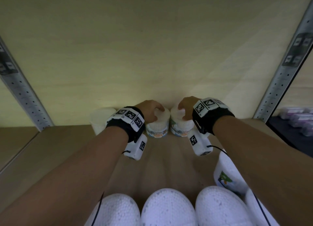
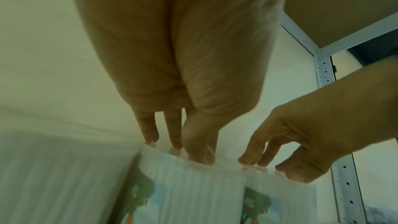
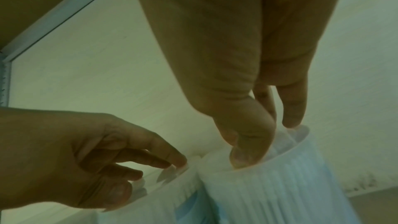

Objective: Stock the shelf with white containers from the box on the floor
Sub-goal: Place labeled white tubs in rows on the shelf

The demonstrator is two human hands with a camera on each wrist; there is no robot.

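Two white cotton-bud containers stand side by side at the back of the wooden shelf [image 1: 162, 159]. My left hand [image 1: 152, 111] grips the left container [image 1: 157, 127] from above by its lid. My right hand [image 1: 183, 109] holds the right container [image 1: 181, 130] the same way. In the left wrist view, my left hand [image 2: 176, 151] has thumb and fingertips set on the rim of its container [image 2: 193, 188], with the right hand [image 2: 280, 166] beside it. The right wrist view has my right hand [image 3: 267, 142] pinching the lid of its container [image 3: 269, 186].
Another white container [image 1: 101, 120] stands left of the pair. Several more line the shelf's front edge [image 1: 167, 207], with one at the right [image 1: 227, 175]. Perforated metal uprights [image 1: 25, 97] [image 1: 279, 76] frame the bay. Purple items [image 1: 296, 119] sit on the neighbouring shelf.
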